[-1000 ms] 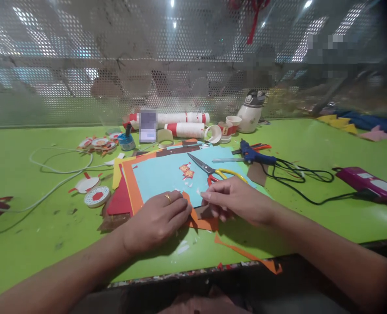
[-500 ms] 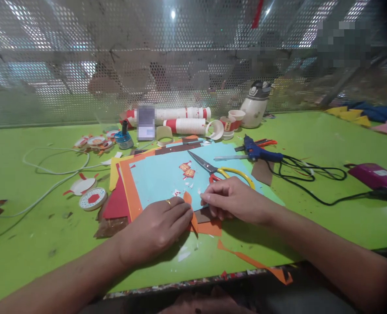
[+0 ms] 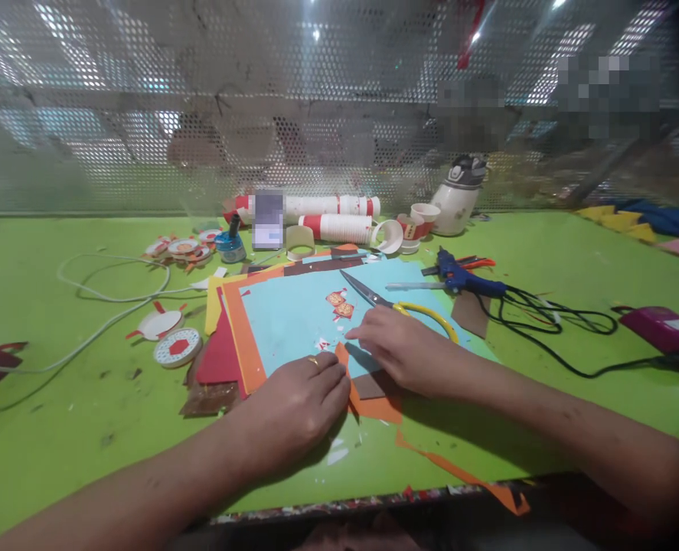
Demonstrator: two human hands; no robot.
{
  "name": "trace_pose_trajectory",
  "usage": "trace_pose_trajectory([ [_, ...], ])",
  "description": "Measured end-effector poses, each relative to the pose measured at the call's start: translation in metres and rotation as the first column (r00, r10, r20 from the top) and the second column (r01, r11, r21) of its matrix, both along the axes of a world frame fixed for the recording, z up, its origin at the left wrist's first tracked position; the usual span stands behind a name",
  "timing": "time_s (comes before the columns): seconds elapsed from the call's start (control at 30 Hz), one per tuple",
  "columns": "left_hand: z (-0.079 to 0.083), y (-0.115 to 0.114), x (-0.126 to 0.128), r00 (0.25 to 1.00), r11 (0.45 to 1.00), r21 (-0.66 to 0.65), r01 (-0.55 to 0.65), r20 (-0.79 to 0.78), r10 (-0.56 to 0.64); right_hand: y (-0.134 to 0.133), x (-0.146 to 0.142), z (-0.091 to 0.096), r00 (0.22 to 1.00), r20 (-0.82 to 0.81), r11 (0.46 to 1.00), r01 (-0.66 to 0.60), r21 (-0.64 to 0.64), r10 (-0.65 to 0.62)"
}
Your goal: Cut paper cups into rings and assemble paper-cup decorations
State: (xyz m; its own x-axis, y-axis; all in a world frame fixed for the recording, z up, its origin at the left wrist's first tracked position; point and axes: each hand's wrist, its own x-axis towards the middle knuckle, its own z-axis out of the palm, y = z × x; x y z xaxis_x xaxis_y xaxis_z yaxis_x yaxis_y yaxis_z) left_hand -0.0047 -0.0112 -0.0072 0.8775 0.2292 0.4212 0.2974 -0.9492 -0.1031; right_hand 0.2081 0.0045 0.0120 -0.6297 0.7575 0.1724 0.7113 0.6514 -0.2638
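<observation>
Since a moment ago the right hand (image 3: pixel 411 356) is turned palm-down and further over the blue sheet (image 3: pixel 282 314), index finger toward loose white scraps (image 3: pixel 323 344). Left hand (image 3: pixel 298 402) lies palm-down, fingers together, against the orange strip (image 3: pixel 342 354), which protrudes past its fingertips, between both hands. Thumbs are hidden; I cannot tell either grip. Markings on the red-and-gold cutouts (image 3: pixel 335 298) are too small to read.
</observation>
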Motion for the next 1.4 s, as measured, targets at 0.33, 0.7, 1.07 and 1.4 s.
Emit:
trace_pose_trajectory([
  [0.33, -0.009, -0.004, 0.000, 0.999, 1.000, -0.021, -0.016, -0.029, 0.015, -0.007, -0.003, -0.013, 0.959, 0.276, 0.979, -0.118, 0.165, 0.069],
  [0.7, -0.009, -0.006, 0.001, 0.997, 0.999, -0.033, -0.033, -0.067, 0.031, 0.001, 0.003, -0.013, 0.977, 0.206, 0.974, -0.090, 0.207, 0.047],
  [1.07, -0.010, -0.008, 0.004, 0.990, 0.999, -0.013, -0.052, -0.131, 0.050, 0.019, 0.001, 0.013, 0.984, -0.139, 0.974, 0.135, 0.182, -0.111],
  [1.4, -0.021, 0.001, 0.007, 0.995, 0.996, 0.090, 0.028, -0.101, -0.019, 0.129, -0.057, 0.050, 0.838, -0.440, 0.943, 0.245, -0.223, -0.322],
])
